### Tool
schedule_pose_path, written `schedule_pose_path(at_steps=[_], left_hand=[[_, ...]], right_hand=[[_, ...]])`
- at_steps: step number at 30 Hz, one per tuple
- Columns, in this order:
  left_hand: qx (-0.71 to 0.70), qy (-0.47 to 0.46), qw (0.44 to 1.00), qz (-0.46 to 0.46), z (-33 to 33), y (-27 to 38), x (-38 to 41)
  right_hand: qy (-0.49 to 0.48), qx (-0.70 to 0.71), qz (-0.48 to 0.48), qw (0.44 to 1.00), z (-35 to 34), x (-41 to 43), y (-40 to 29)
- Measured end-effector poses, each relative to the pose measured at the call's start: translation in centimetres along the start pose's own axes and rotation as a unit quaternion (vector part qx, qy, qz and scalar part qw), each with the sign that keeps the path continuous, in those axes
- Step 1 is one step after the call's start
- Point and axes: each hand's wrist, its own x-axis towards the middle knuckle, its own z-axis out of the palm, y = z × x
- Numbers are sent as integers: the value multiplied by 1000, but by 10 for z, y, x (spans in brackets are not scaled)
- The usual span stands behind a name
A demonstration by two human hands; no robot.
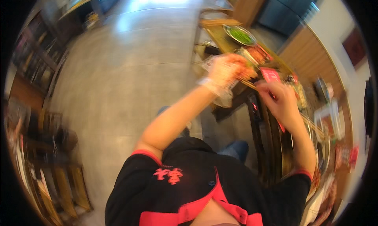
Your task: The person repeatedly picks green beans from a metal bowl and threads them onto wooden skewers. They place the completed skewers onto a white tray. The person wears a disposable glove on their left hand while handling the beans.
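My left hand [223, 72], in a clear plastic glove, is closed around a bunch of skewered meat [248, 71] above the edge of the worktable. Thin wooden skewer sticks [247, 83] run from the meat towards my right hand [274, 97]. The right hand is bare, its fingers bent close to the stick ends; blur hides whether they grip them. Beyond the hands are a tray of reddish meat [258, 54] and a red packet [270, 74].
An oval metal dish of green vegetables [240, 35] stands at the table's far end. To the right are more skewers [313, 127] and a white plastic container [330, 119]. A digital display [254, 106] glows below my hands. Wooden stools [68, 190] stand at lower left.
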Motion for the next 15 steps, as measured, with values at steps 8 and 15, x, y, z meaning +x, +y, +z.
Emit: schedule_pose_path(at_steps=[8, 15], left_hand=[[33, -121, 987, -96, 66, -61, 19], [134, -160, 977, -31, 72, -63, 19]], right_hand=[[89, -121, 133, 980, -51, -67, 37], [72, -98, 100, 988, -41, -66, 51]])
